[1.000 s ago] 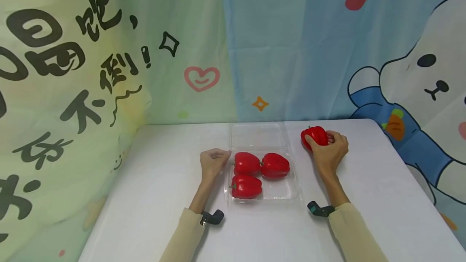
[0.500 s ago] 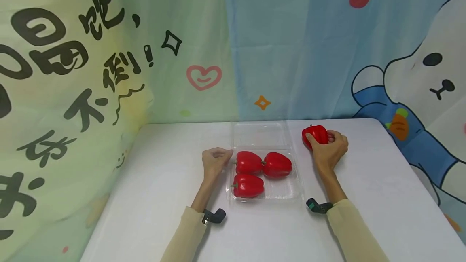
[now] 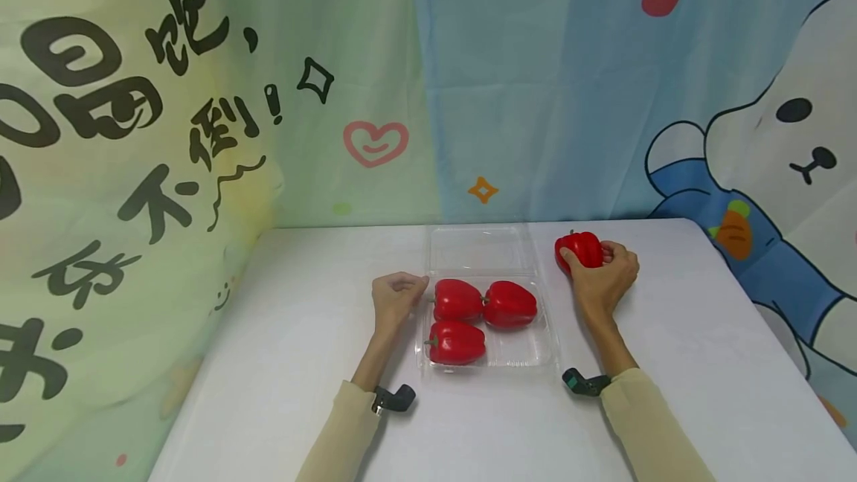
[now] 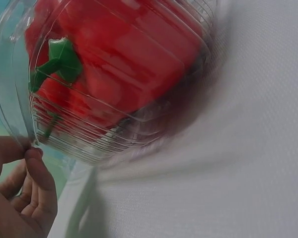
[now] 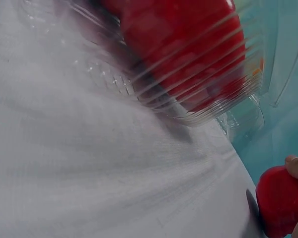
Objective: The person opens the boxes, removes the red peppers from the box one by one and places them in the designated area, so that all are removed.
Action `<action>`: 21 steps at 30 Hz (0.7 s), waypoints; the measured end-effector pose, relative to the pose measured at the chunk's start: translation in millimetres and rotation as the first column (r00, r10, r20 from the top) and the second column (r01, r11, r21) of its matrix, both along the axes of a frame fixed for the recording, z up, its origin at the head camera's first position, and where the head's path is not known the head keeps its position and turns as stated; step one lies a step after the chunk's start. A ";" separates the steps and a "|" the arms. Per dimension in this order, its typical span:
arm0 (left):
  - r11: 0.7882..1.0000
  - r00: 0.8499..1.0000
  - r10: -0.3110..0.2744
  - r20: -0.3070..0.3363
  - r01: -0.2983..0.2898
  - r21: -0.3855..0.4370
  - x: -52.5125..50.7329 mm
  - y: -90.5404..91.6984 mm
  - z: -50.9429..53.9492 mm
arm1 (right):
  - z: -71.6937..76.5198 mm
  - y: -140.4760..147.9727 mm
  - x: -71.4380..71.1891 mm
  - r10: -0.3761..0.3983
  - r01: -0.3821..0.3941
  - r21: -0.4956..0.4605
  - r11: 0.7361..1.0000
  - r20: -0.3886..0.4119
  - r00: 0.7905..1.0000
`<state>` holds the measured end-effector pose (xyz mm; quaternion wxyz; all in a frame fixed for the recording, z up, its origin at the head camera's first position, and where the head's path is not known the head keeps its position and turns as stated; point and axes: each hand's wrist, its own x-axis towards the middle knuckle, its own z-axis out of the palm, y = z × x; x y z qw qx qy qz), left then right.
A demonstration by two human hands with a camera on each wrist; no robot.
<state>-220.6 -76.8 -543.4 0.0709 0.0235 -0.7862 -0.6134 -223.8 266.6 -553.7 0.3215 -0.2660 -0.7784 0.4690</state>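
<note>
A clear plastic clamshell box (image 3: 518, 348) lies on the table with its lid (image 3: 478, 250) folded back. Inside are three red bell peppers: one at the back left (image 3: 458, 299), one at the back right (image 3: 510, 304) and one at the front left (image 3: 457, 343). My left hand (image 3: 396, 300) pinches the box's left rim between thumb and forefinger, as the left wrist view shows. To the right of the box, my right hand (image 3: 608, 274) grips another red bell pepper (image 3: 581, 251), thumb on its near side. In the right wrist view only part of that pepper (image 5: 280, 201) shows.
The white table (image 3: 301, 296) carries the box and reaches back to a printed curtain (image 3: 502, 80). Black wrist cameras, one on the left wrist (image 3: 395, 398) and one on the right (image 3: 585, 382), stick out inward near the box's front corners.
The head view has shifted slightly. Both hands, the peppers and the box otherwise stay in the same places, with both grips unchanged.
</note>
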 end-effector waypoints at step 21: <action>1.000 1.000 0.011 0.005 -0.010 -0.021 0.3 -0.3 -0.5 | -0.9 -8.0 4.6 0.061 -0.059 -0.023 0.998 0.111 0.992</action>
